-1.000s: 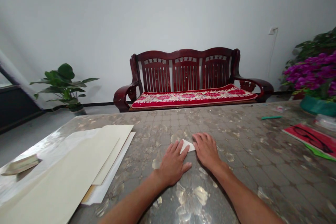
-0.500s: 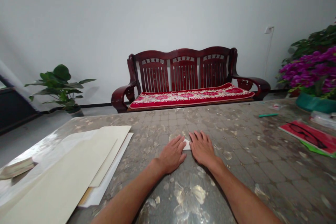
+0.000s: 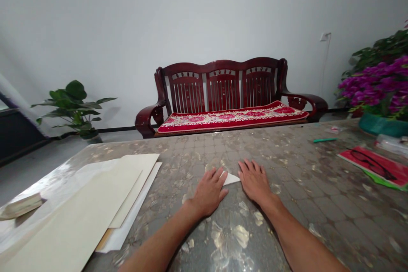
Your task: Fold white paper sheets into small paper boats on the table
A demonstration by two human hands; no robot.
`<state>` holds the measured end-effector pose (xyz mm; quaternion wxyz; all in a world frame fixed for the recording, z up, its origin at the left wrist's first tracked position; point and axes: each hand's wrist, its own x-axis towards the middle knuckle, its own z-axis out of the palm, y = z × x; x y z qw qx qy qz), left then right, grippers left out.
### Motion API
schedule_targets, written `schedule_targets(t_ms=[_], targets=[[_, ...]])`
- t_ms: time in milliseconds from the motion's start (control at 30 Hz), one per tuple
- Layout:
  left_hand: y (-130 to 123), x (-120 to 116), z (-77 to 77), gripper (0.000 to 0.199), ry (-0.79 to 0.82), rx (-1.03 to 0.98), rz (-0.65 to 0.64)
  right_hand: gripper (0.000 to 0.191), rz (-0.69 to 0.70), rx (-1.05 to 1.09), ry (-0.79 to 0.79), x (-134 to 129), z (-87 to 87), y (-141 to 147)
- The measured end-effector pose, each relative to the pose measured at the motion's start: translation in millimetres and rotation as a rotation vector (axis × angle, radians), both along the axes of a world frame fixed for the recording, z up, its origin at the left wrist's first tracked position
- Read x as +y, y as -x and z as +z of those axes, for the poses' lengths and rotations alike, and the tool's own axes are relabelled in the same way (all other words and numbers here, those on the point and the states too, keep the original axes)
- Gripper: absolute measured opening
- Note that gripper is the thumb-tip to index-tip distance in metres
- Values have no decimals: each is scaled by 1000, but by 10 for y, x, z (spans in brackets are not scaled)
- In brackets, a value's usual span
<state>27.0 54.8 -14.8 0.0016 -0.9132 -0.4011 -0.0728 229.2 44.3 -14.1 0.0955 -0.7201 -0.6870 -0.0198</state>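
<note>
A small folded piece of white paper [image 3: 230, 179] lies flat on the marbled table top [image 3: 287, 221], its left end under the fingertips of my left hand [image 3: 208, 192]. That hand rests palm down with its fingers apart. My right hand [image 3: 255, 181] lies flat just to the right of the paper, with a narrow gap between them. It touches only the table, and its fingers are spread. Part of the paper is hidden by my left fingers.
Cream and white paper sheets [image 3: 95, 195] and a rolled paper bundle [image 3: 21, 206] lie at the table's left. A red booklet [image 3: 374, 165], a green pen [image 3: 325, 140] and a clear plastic packet [image 3: 392, 144] lie to the right. A wooden bench [image 3: 223, 89] stands beyond the table's far edge.
My hands have spread apart, with the right hand moving rightward off the paper. More of the white paper now shows between them.
</note>
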Motion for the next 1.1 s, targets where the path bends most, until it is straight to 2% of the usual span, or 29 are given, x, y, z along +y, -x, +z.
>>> schedule_targets(t_ms=[167,333,500,667,867,1100], targets=[[-181,-86,139,39,-4,21,144,38,14,97,-88,6,93,-6],[-240,-90,250,29,-7,-38,171,38,35,264,-112,25,112,6],[-185,-65,148,34,-10,-175,244,43,27,432,-50,-7,108,108],[-165,-62,44,46,54,-321,344,51,99,491,0,-84,133,286],[-227,-84,31,42,199,-588,292,46,93,406,12,-121,151,431],[-181,23,-9,40,173,-724,295,46,100,412,-7,-72,90,410]])
